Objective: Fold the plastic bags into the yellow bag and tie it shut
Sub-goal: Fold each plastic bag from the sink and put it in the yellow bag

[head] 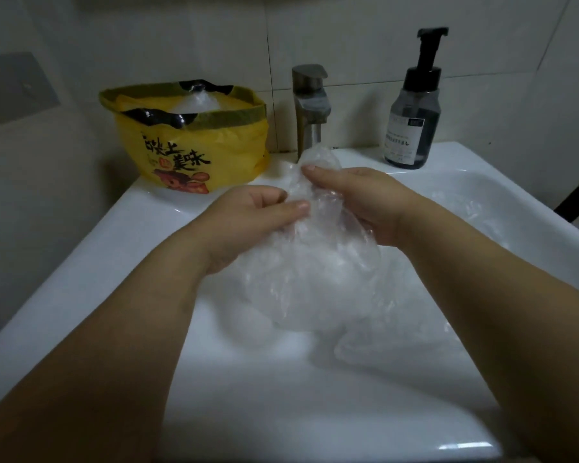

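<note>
Gathering of a clear plastic bag [308, 282] above the sink [91, 262]: its bunched neck is pinched by the left grip [248, 218] and right grip [358, 202], and its long axis hangs downward from them. The yellow bag [194, 152], mouth open, is stood at the far-left corner, beyond and left of both grips. The left grip is judged nearer.
</note>
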### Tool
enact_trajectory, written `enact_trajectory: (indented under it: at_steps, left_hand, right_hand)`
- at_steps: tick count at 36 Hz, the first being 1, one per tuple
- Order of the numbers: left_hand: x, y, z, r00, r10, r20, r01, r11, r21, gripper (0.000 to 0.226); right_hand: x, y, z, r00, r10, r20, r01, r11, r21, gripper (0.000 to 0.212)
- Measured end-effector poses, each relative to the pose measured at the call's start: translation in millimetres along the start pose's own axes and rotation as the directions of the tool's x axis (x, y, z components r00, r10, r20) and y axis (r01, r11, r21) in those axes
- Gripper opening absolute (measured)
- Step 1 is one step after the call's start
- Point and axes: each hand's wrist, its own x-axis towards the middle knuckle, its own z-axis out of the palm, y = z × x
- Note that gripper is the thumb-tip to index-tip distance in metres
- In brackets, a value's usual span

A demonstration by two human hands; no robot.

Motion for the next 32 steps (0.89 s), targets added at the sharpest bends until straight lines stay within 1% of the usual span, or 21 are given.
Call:
enact_trajectory:
  at_steps: [2,3,5,6,8,9,10,12,13,15,17,20,22,23,25,27,28,29,30,31,32]
  left_hand:
    - [1.7,0.0,1.2,0.997,0.014,-0.076,-0.022,0.995,-0.100,0.012]
    - [4.7,-2.2,-0.7,0.990,0.016,-0.141,-0.036,0.989,-0.142,0.014]
    - [9.9,-7.4,-3.4,0.965,0.029,-0.261,-0.062,0.991,-0.119,0.019]
    - [12.1,-9.5,-4.7,0.950,0.035,-0.309,-0.071,0.992,-0.103,0.023]
    - [13.5,-10.6,-5.0,0.933,0.040,-0.359,-0.087,0.989,-0.116,0.034]
    - [12.7,-9.3,-4.8,0.927,0.042,-0.371,-0.095,0.988,-0.125,0.035]
    - [12.3,-8.1,-3.9,0.923,0.049,-0.383,-0.108,0.985,-0.133,0.034]
    - [12.6,-9.1,-3.2,0.913,0.050,-0.405,-0.120,0.982,-0.150,0.031]
    - [13.5,-10.1,-4.4,0.908,0.042,-0.417,-0.120,0.979,-0.162,0.030]
    - [14.8,-8.9,-6.3,0.915,0.023,-0.403,-0.132,0.961,-0.244,0.021]
    - [15.0,-6.9,-8.9,0.919,-0.015,-0.395,-0.115,0.946,-0.304,0.017]
    - [14.5,-6.6,-15.1,0.920,-0.070,-0.385,-0.084,0.925,-0.369,0.021]
    - [13.8,-7.8,-17.6,0.929,-0.101,-0.357,-0.061,0.907,-0.416,0.026]
    - [14.5,-8.5,-18.4,0.930,-0.110,-0.351,-0.055,0.902,-0.428,0.023]
    - [17.7,-11.0,-17.3,0.924,-0.116,-0.363,-0.053,0.905,-0.423,0.017]
    - [19.7,-13.5,-16.6,0.909,-0.106,-0.403,-0.066,0.918,-0.392,0.018]
    - [21.4,-15.4,-17.2,0.901,-0.108,-0.421,-0.071,0.919,-0.388,0.020]
    - [22.3,-16.6,-17.7,0.892,-0.123,-0.435,-0.065,0.918,-0.392,0.023]
    - [23.4,-17.8,-18.2,0.885,-0.140,-0.444,-0.054,0.916,-0.398,0.026]
    - [23.6,-18.3,-18.3,0.875,-0.159,-0.456,-0.048,0.911,-0.410,0.029]
    - [23.8,-19.4,-19.0,0.869,-0.171,-0.464,-0.046,0.906,-0.421,0.028]
  right_hand:
    - [2.7,0.9,-2.2,0.998,0.038,-0.051,-0.035,0.997,0.062,0.046]
    - [4.1,1.2,-4.1,0.994,0.058,-0.098,-0.049,0.994,0.093,0.050]
    - [5.5,1.0,-8.1,0.976,0.071,-0.207,-0.041,0.988,0.148,0.052]
    - [6.0,0.4,-9.4,0.974,0.066,-0.216,-0.036,0.990,0.140,0.054]
    - [6.3,2.2,-9.3,0.991,0.047,-0.127,-0.046,0.999,0.017,0.061]
    - [5.9,4.9,-6.7,0.996,0.041,-0.076,-0.047,0.996,-0.078,0.059]
    - [4.8,7.4,-3.5,0.998,0.035,-0.048,-0.043,0.983,-0.178,0.046]
    - [3.9,11.0,2.6,0.996,0.000,-0.086,-0.027,0.949,-0.313,0.018]
    - [5.3,12.8,2.8,0.992,-0.015,-0.122,-0.025,0.947,-0.321,0.014]
    - [8.6,12.3,-0.3,0.978,0.014,-0.208,-0.052,0.983,-0.178,0.018]
    - [9.5,6.6,-6.9,0.975,0.077,-0.210,-0.048,0.989,0.139,0.023]
    - [7.6,-3.3,-18.5,0.978,0.085,-0.190,0.042,0.813,0.581,0.020]
    - [9.7,-2.6,-25.3,0.969,0.098,-0.227,0.098,0.691,0.716,0.020]
    - [11.2,-0.5,-27.0,0.963,0.106,-0.249,0.114,0.676,0.728,0.024]
    - [13.4,3.4,-27.6,0.977,0.082,-0.199,0.079,0.725,0.684,0.050]
    - [12.7,6.3,-25.4,0.997,0.067,-0.038,-0.032,0.815,0.578,0.079]
    - [11.7,6.6,-24.0,0.997,0.072,0.034,-0.080,0.863,0.499,0.081]
    - [10.7,7.3,-20.5,0.993,0.076,0.087,-0.105,0.908,0.405,0.069]
    - [10.3,8.1,-15.9,0.991,0.081,0.109,-0.112,0.941,0.320,0.048]
    - [11.4,9.5,-11.6,0.993,0.089,0.081,-0.107,0.960,0.260,0.029]
    - [13.0,11.0,-8.8,0.995,0.098,0.018,-0.099,0.968,0.230,0.019]
